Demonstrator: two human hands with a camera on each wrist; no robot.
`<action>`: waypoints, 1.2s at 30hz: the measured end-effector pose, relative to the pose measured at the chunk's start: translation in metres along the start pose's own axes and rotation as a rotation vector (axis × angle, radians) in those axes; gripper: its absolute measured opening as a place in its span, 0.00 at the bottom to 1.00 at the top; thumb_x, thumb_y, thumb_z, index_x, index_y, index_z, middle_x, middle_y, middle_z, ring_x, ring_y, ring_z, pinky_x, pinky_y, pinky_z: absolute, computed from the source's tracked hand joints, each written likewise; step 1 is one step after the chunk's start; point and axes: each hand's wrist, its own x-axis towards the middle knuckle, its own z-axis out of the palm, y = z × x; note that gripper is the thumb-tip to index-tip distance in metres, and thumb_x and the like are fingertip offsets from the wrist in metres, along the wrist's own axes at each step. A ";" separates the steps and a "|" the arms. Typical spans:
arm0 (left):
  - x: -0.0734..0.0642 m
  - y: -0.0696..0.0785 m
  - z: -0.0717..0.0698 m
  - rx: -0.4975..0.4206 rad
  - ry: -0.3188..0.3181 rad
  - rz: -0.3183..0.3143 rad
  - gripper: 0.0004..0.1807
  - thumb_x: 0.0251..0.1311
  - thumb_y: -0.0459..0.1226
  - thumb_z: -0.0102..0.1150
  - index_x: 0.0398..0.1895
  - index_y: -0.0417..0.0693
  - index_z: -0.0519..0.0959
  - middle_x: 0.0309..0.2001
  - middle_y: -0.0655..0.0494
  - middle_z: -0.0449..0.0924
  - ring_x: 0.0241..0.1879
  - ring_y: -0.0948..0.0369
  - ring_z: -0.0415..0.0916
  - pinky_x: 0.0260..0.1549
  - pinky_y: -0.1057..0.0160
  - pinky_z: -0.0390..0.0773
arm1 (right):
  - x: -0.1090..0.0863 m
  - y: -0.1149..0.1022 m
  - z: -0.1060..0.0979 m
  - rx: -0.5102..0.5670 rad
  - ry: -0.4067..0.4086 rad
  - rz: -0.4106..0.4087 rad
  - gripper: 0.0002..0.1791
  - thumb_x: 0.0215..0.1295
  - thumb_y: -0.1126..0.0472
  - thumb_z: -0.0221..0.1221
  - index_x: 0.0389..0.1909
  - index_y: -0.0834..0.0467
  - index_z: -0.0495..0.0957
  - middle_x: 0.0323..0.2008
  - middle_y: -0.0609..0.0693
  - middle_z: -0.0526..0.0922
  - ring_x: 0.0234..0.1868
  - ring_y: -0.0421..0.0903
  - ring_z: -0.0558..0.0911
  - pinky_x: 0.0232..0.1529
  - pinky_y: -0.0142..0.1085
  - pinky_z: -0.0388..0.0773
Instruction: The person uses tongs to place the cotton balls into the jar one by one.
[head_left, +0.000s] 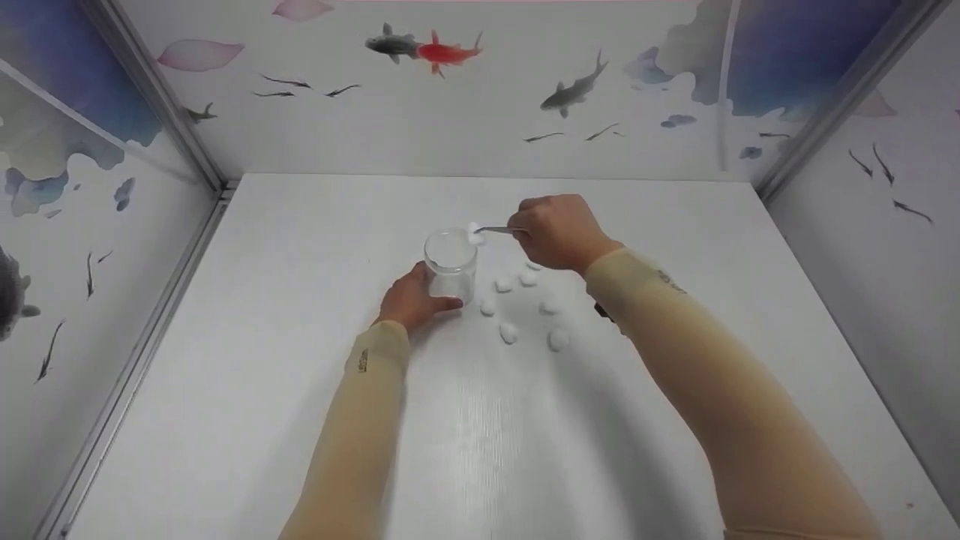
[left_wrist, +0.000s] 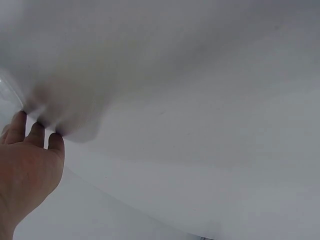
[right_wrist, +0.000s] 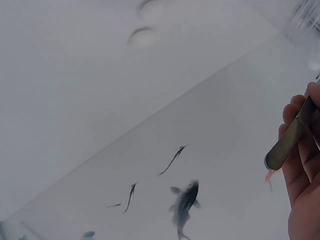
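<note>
The left hand curls round the jar on the table. Near its rim, a white ball seems held by the tweezers. Loose balls lie rightward; the right hand pinches the tweezers.

We've got white table, faint streaky grain. On it we see clear jar upright, several small white lumps scattered just right of jar.
</note>
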 end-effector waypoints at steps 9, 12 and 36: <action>-0.001 0.002 -0.002 0.016 -0.005 0.019 0.56 0.49 0.55 0.76 0.76 0.45 0.57 0.72 0.45 0.64 0.71 0.49 0.59 0.71 0.52 0.57 | 0.015 -0.014 0.020 0.039 -0.067 -0.038 0.09 0.61 0.69 0.60 0.30 0.55 0.88 0.24 0.48 0.83 0.22 0.48 0.80 0.23 0.45 0.80; -0.001 0.003 -0.002 0.032 -0.006 0.019 0.56 0.50 0.56 0.75 0.77 0.46 0.56 0.73 0.47 0.62 0.72 0.50 0.58 0.72 0.53 0.56 | 0.014 -0.014 0.023 0.045 -0.083 -0.036 0.09 0.61 0.68 0.61 0.29 0.54 0.88 0.24 0.47 0.83 0.23 0.47 0.80 0.23 0.45 0.80; -0.001 -0.002 -0.002 0.042 -0.006 0.041 0.56 0.50 0.55 0.75 0.77 0.45 0.55 0.73 0.46 0.61 0.72 0.48 0.57 0.72 0.51 0.56 | -0.101 0.043 0.004 0.003 -0.173 0.052 0.07 0.60 0.69 0.64 0.32 0.56 0.88 0.24 0.48 0.82 0.21 0.45 0.79 0.22 0.43 0.80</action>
